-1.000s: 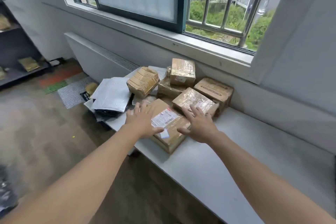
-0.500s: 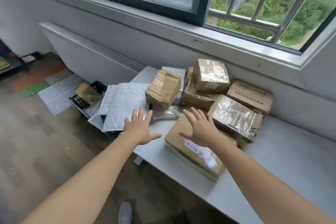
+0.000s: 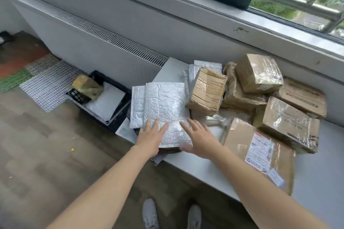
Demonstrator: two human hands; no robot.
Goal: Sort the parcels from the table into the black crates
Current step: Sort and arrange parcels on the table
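A stack of white bubble mailers (image 3: 163, 106) lies at the left end of the grey table (image 3: 204, 161). My left hand (image 3: 150, 138) rests flat on the top mailer's near left part, fingers straight. My right hand (image 3: 201, 140) lies with spread fingers over its near right corner. Several brown cardboard parcels crowd the table to the right: a flat labelled box (image 3: 260, 152), a ribbed box (image 3: 207, 91) and taped boxes (image 3: 258, 72) behind. A black crate (image 3: 119, 112) stands on the floor left of the table, holding a white bag (image 3: 106, 102) and a yellowish parcel (image 3: 87, 86).
A long grey radiator cover (image 3: 83, 39) runs along the wall under the window sill (image 3: 242, 24). Mesh mats (image 3: 46, 83) lie on the wooden floor at left. My white shoes (image 3: 150, 214) stand close to the table's front edge.
My view and both hands have shifted left, from over the labelled brown box to the white mailers. The hands now touch the top mailer. The black crate has come into fuller view.
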